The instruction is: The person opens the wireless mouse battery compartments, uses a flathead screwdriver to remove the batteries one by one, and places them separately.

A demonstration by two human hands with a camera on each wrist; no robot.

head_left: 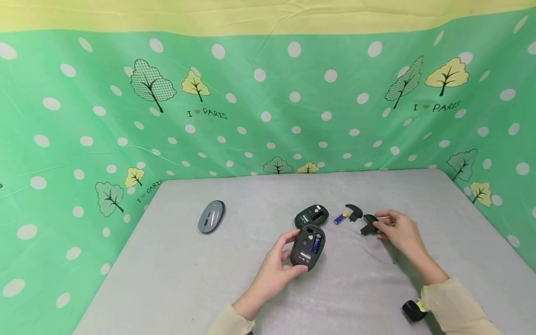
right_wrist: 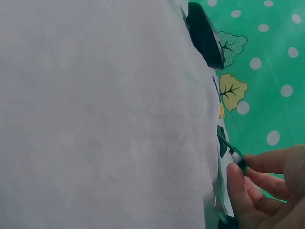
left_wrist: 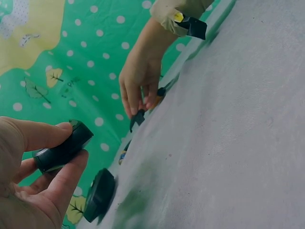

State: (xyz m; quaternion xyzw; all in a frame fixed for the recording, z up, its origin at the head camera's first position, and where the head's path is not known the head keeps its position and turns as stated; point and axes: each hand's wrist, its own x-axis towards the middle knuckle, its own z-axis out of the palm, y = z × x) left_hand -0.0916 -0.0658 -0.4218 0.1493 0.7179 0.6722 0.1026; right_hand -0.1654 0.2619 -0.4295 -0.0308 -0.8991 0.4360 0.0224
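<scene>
Gripping black oval mouse [head_left: 308,251] in left hand [head_left: 277,266], pinching curved cover [head_left: 368,225] in right hand [head_left: 401,233].
With blue cylindrical battery [head_left: 316,244] in oval mouse, glossy grey mouse [head_left: 211,217] to its left.

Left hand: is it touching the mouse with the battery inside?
Touching: the head view shows the left hand gripping the mouse by its edges.

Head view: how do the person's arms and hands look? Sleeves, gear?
Left hand and right hand ungloved. Left sleeve and right sleeve: cream fabric. A small black block with a yellow patch sits at the right sleeve's end; only a dark sliver shows at the left's.
</scene>
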